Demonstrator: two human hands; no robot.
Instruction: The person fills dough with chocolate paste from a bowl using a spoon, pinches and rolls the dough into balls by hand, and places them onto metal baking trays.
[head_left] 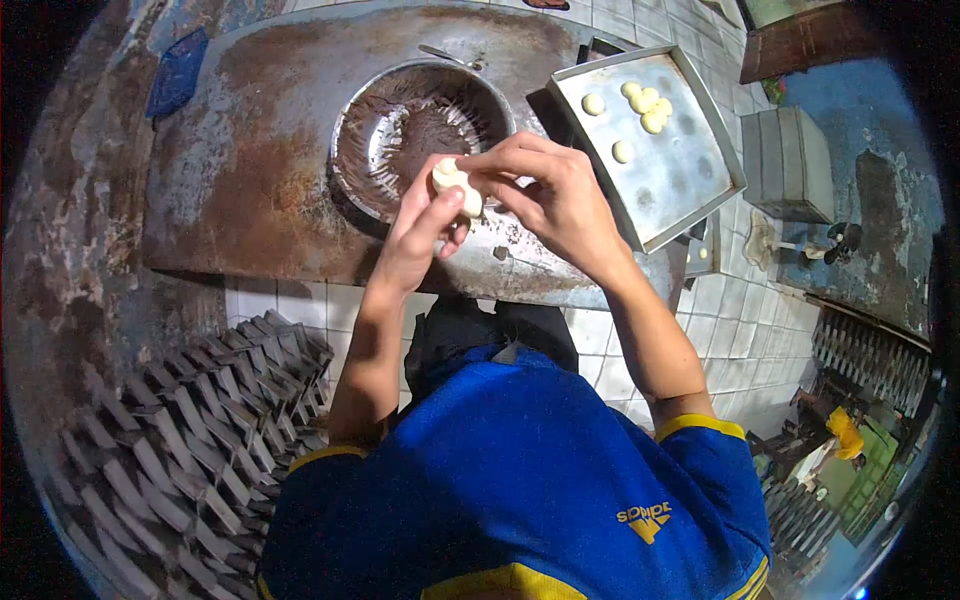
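Observation:
My left hand (412, 232) is closed around a pale piece of dough (457, 190), which looks folded open at the top. Fingers of my right hand (550, 185) are bent and brought together at the dough's right edge; their tips are partly hidden. Just beyond both hands stands a round metal bowl (340, 150) with a dark brown, crumbly filling (425, 130) smeared over its bottom and walls. To the right, a square metal tray (680, 185) holds several round dough balls (650, 108), some of them touching.
A worn, stained table (250, 190) bears the bowl and tray. A flat metal utensil (442, 53) lies behind the bowl, and dark crumbs lie near my hands. Stacked metal pieces (200, 450) stand low on the left. A blue plastic bag (178, 72) is at far left.

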